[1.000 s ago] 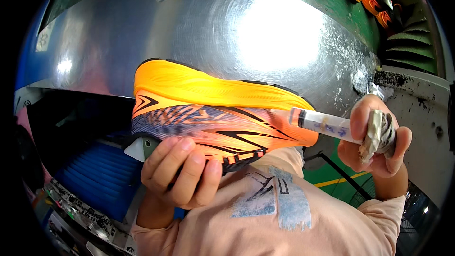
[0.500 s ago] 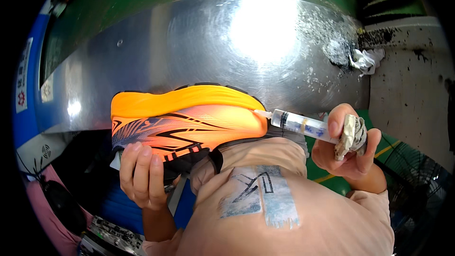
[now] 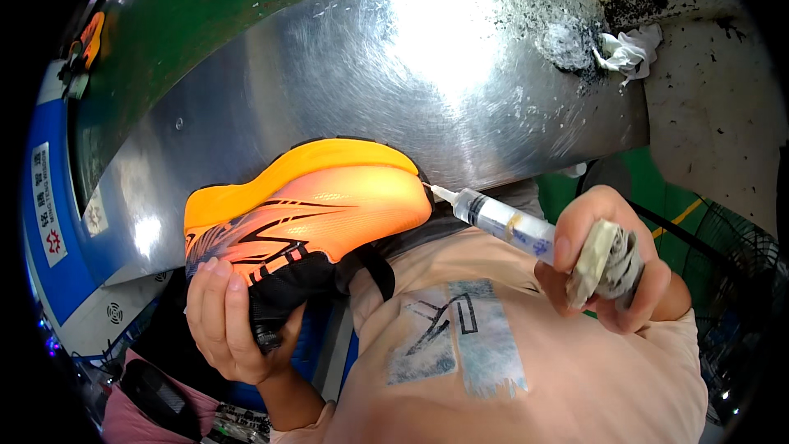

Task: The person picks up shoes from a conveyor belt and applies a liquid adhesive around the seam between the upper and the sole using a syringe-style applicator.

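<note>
An orange running shoe (image 3: 353, 205) with a yellow-orange sole lies on its side in the air, sole away from me and toe to the right. My left hand (image 3: 234, 325) is closed round its black collar and heel end; the thumb is partly behind the shoe. A clear syringe (image 3: 501, 222) with a thin pale nozzle is gripped in my right hand (image 3: 608, 271). Its nozzle tip is at the toe, by the edge where upper meets sole. Grey and cream wrapping (image 3: 612, 259) covers the plunger end, between my fingers.
A shiny metal work surface (image 3: 304, 74) lies beyond the shoe, with dark residue at its right. Crumpled white tissue (image 3: 629, 53) rests there. A green belt (image 3: 205, 16) runs behind. At the left stands a blue and white machine (image 3: 62, 197); a dark fan-like guard (image 3: 723, 288) is at the right.
The shoe has tilted, its toe turning a little, and shifted left. The syringe is angled more steeply, its tip moving from the toe's side to its front edge. My view has also shifted.
</note>
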A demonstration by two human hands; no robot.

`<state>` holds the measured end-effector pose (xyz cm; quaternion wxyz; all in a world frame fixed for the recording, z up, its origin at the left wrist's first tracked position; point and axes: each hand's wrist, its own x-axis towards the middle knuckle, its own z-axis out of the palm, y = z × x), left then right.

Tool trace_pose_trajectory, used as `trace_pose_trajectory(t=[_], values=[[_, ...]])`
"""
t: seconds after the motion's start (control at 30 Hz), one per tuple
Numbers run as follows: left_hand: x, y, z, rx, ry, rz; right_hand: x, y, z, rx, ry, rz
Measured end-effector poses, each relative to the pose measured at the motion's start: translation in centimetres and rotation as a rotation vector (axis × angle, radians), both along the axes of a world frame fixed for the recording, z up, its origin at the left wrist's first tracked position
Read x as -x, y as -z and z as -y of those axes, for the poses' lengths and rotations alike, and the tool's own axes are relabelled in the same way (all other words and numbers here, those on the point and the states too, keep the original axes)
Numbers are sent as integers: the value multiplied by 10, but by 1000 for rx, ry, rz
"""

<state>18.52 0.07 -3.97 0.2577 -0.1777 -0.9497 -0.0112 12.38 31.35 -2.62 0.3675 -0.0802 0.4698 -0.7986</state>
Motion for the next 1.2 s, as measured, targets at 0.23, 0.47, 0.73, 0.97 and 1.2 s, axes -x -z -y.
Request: trace_pose_trajectory(t=[0.23,0.47,0.73,0.97,1.2], values=[[28,-11,2,-54,57,173,1,26,3,142,-47,-77],[78,-21,3,-222,72,398,2,40,13,87,129,104],[140,-40,11,-456,-92,823,12,54,26,138,137,-152],[169,-44,15,-509,-136,961,21,58,19,10,-24,-527],[201,-42,42,-604,-86,1067,34,44,-4,-81,289,-434]])
